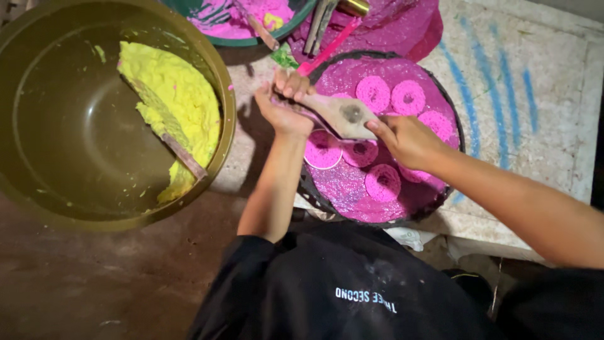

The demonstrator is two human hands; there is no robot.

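Pink rings (pixel 374 92) of soft paste lie on a round tray (pixel 450 104) coated in glittery pink, just in front of the person. About seven rings show; some sit near the far rim, others near the middle and the near side. Part of the tray's near half carries only glitter, so by the look of it more rings could yet go there.

Over the tray's left part both hands meet on a pale, flat press (pixel 345 115), wooden by the look of it, with a dark spot in its middle. The left hand (pixel 283 104) is closed around its narrow far end. The right hand (pixel 406 140) grips its wider near end, fingers curled on it. A thin pink stick (pixel 329 47) slants up from beside the left hand toward the far edge.

To the left stands a large olive basin (pixel 75 113) with a mass of yellow paste (pixel 176 101) pressed against its right wall and a stick (pixel 182 154) lying in it. A green bowl (pixel 251 39) of pink paste sits at the far edge.

The tray rests on a rough, pale surface (pixel 535 126) streaked with blue. Below the basin, the brown floor (pixel 94 277) is dim. The person wears black.
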